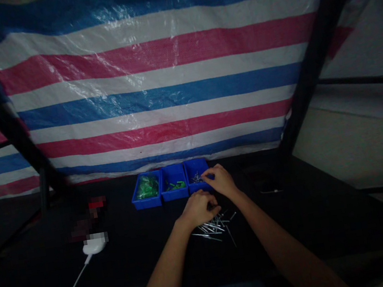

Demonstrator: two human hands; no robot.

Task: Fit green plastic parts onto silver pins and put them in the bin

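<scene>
My right hand [221,181] reaches over the near right edge of the right blue bin [196,164], thumb and fingertips closed in a pinch. In that bin lie small silvery pieces [196,177], perhaps screws; anything in the pinch is too small to make out. My left hand [199,208] is curled just in front of the bins, above a loose pile of long thin metal pins or nails [210,230] on the dark table. Its fingers bend toward the thumb, and whatever they hold is hidden.
The middle blue bin [171,171] contains bright green plastic pieces [176,184]. Green items in clear plastic [147,187] fill the left bin [148,202]. A white device with a cable [94,245] lies at left on the black table [142,267]. Striped sheeting [155,54] hangs behind.
</scene>
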